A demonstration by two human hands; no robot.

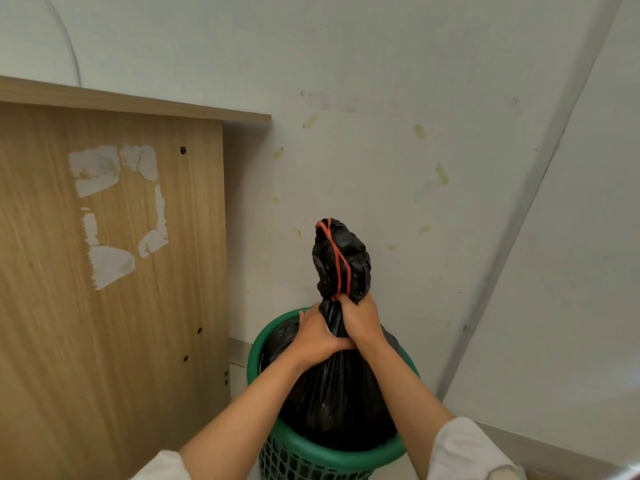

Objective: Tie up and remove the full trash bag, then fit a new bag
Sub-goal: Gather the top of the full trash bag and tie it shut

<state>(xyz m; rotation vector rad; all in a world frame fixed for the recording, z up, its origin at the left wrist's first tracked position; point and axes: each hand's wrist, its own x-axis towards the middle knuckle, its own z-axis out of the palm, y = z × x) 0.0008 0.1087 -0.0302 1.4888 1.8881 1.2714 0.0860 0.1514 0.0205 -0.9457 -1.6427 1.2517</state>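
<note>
A full black trash bag (332,403) stands in a green mesh waste basket (301,448) at the bottom centre. Its gathered neck sticks upward, and a red drawstring (337,258) runs over the bunched top. My right hand (358,320) grips the neck just below the bunch. My left hand (313,336) grips the neck from the left, touching my right hand. The bag's body bulges inside the basket rim, and its lower part is hidden by the basket.
A wooden furniture panel (110,258) with torn sticker remains stands close on the left. A white wall (398,150) with tape marks rises behind the basket, and a second wall (571,306) meets it in a corner on the right.
</note>
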